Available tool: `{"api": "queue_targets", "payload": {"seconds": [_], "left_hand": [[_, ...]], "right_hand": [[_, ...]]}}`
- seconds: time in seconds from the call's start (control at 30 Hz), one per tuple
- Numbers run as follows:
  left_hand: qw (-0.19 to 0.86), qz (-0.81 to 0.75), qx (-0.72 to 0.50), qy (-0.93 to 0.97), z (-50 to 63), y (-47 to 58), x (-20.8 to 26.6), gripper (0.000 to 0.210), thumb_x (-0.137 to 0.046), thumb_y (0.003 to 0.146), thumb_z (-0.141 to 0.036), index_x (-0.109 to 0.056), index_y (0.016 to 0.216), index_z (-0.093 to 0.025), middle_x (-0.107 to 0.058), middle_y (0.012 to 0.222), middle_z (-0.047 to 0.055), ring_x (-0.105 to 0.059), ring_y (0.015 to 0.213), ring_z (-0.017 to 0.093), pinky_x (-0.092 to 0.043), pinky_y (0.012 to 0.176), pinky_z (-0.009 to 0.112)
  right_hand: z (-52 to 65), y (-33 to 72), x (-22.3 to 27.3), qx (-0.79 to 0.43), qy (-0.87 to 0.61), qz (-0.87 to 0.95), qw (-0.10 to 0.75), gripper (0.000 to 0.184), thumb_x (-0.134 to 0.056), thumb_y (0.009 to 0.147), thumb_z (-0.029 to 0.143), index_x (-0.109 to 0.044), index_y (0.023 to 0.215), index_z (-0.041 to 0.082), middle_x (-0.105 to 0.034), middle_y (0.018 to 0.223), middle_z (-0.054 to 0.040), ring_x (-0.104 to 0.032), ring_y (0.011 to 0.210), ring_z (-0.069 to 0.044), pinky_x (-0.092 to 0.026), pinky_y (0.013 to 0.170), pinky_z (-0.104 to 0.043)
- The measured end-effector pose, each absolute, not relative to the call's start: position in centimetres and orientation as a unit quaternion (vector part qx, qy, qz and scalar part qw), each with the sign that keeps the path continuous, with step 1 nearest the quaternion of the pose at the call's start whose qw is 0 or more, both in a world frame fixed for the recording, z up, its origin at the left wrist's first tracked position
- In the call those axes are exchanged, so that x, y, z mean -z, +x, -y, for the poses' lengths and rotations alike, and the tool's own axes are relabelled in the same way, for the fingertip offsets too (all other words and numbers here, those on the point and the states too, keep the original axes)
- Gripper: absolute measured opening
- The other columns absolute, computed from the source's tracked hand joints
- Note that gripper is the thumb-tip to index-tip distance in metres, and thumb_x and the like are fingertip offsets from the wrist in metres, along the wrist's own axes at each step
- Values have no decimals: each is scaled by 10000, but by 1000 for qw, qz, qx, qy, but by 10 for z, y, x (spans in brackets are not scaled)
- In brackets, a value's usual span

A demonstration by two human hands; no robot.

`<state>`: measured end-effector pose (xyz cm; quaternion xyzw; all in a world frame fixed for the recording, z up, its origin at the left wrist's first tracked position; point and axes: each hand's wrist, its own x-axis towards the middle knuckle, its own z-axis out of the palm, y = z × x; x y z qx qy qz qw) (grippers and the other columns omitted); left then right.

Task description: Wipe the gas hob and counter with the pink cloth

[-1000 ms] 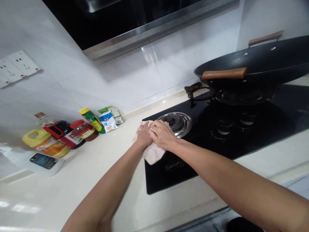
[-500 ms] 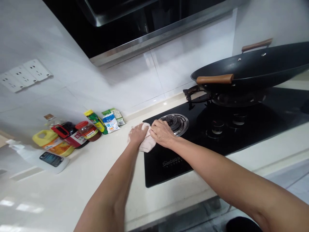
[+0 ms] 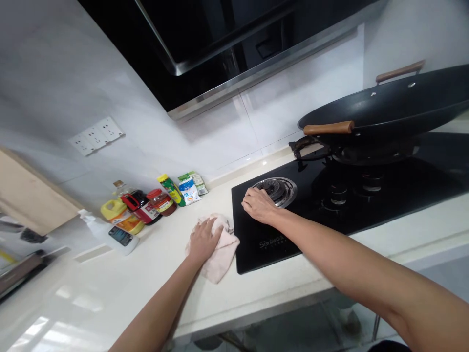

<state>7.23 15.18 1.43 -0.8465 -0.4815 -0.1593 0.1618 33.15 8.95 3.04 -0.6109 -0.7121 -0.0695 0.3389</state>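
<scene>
A pale pink cloth [image 3: 224, 256] lies crumpled on the white counter, its right corner touching the hob's left edge. My left hand [image 3: 205, 239] presses down on this cloth from above, fingers bent over its folds. On the black glass hob [image 3: 256, 252], my right hand [image 3: 260, 205] rests just left of the small round burner [image 3: 287, 193], partly covering its near rim. The right fingers are curled together and pointing down; what they hold, if anything, is hidden.
A large black wok [image 3: 384, 107] with wooden handles sits on the right burner. Left along the wall stand a spray bottle [image 3: 110, 234], a yellow jug [image 3: 119, 212], a dark sauce bottle [image 3: 144, 208], a red-lidded jar [image 3: 161, 201] and packets [image 3: 189, 191]. A range hood [image 3: 234, 54] hangs above.
My left hand has drawn the cloth off the hob edge, toward me over the counter. My right hand has parted from the cloth and stays by the burner. The view has shifted left.
</scene>
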Motion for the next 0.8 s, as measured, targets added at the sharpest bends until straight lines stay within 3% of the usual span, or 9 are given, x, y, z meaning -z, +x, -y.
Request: {"api": "queue_targets", "payload": {"seconds": [0.4,0.8], "left_hand": [[146,343,164,-913,-40,-8,-10,462,-511,989,-428,-527,1432,-302,-554,1488,54,-488,1388,280,-403,1155,500],[129,444,158,-873,-124,39,-10,439,-487,979,-458,-583,1366,-274,-568,1471,78,-503,1359,304,-380,1149,520]], "right_hand": [[-89,323,-20,28,-612,723,318,340,-445,1022,295,-731,869,191,-631,1062,-65,-523,991,-195,-335,833,-345],[-90,318,-21,7,-596,741,309,324,-455,1018,286,-735,889,186,-629,1059,-67,-529,1011,-193,-334,862,-350]]}}
